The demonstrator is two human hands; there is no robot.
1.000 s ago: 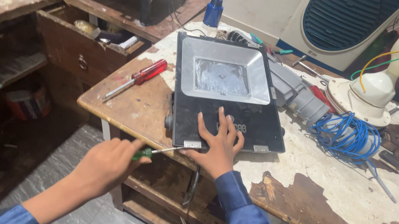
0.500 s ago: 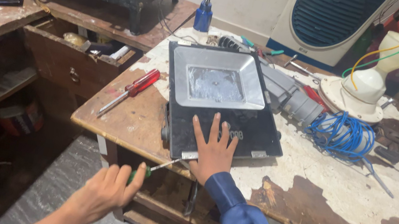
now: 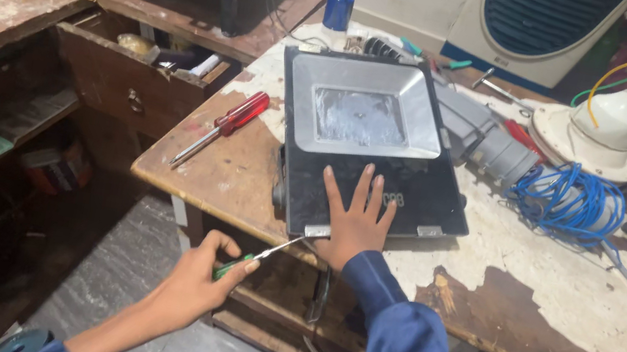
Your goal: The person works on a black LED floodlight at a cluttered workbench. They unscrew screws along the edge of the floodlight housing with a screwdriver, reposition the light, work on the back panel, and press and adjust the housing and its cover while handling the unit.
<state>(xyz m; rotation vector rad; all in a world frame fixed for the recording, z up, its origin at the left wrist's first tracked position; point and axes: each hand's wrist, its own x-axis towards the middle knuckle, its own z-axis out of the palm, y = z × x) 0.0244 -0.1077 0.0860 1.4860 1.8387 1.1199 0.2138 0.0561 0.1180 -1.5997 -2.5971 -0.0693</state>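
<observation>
- A black, flat rectangular metal floodlight with a silvery reflector dish lies face up near the front edge of the worn wooden desk, whose white paint is peeling.
- The right hand, in a blue sleeve, lies flat on the floodlight's near end, its fingers spread apart and pressing down, gripping nothing.
- A small green-handled screwdriver has its thin metal shaft reaching up to the floodlight's near left corner, at a small silvery bracket there.
- The left hand, below and in front of the floodlight, off the desk edge, has its fingers clamped round the green handle.
- A red-handled screwdriver lies on the desk to the left of the floodlight, apart from it.
- A grey ribbed metal housing lies just right of the floodlight, and a coil of blue wire lies further right.
- A white round lamp base with yellow and green wires stands beyond the blue coil.
- A small blue bottle stands behind the floodlight.
- An open wooden drawer with odds and ends sits to the left of the floodlight, beyond the desk edge.
</observation>
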